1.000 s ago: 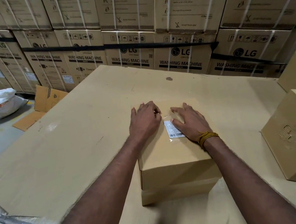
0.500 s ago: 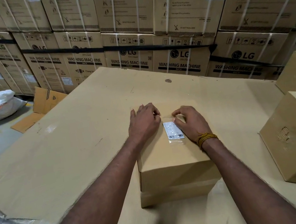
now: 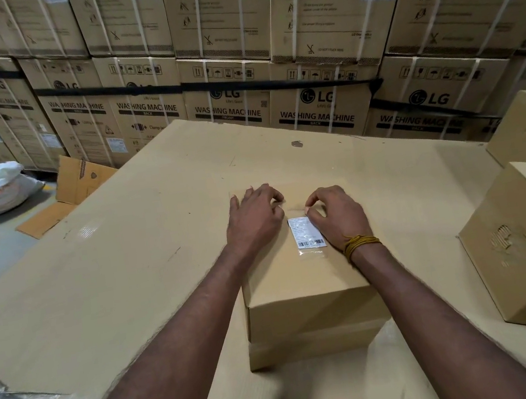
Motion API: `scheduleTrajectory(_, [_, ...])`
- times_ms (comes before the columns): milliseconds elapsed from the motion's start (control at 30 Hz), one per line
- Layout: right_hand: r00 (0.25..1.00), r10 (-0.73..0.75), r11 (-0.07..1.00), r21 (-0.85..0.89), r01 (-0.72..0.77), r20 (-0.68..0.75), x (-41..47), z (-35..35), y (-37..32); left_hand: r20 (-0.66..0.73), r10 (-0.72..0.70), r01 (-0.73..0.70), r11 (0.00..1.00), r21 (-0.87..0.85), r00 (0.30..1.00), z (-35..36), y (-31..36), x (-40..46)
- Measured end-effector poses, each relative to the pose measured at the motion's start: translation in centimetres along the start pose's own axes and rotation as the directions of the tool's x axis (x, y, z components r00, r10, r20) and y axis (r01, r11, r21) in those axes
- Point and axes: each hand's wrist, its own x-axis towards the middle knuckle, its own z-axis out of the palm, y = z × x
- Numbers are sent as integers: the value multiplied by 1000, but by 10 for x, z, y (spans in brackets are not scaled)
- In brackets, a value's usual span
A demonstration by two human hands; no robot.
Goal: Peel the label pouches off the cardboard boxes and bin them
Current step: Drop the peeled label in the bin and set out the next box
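The pouch's (image 3: pixel 306 234) far corner is pinched by the curled right hand (image 3: pixel 337 214); the box (image 3: pixel 304 282) is pressed by the left hand (image 3: pixel 252 218), fingers relaxed.

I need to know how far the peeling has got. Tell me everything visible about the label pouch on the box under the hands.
The label pouch is clear plastic holding a white slip with small print and a barcode at its near end. It lies flat on top of the cardboard box. The right hand pinches at its far corner; the left hand rests on the box beside it.
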Motion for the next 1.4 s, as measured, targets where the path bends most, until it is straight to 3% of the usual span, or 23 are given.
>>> scheduleTrajectory(133, [1000, -5, 998, -59, 5, -5, 1, 2, -2, 3, -4, 4, 1000, 5, 1000, 0, -1, 0])
scheduleTrajectory(967, [998, -45, 999, -29, 46, 43, -4, 0, -2, 27, -10, 10, 999, 32, 1000, -2, 1, -2])
scheduleTrajectory(1400, [999, 9, 995, -96, -14, -44, -2, 1, -12, 15, -1, 0, 999, 35, 1000, -3, 3, -3])
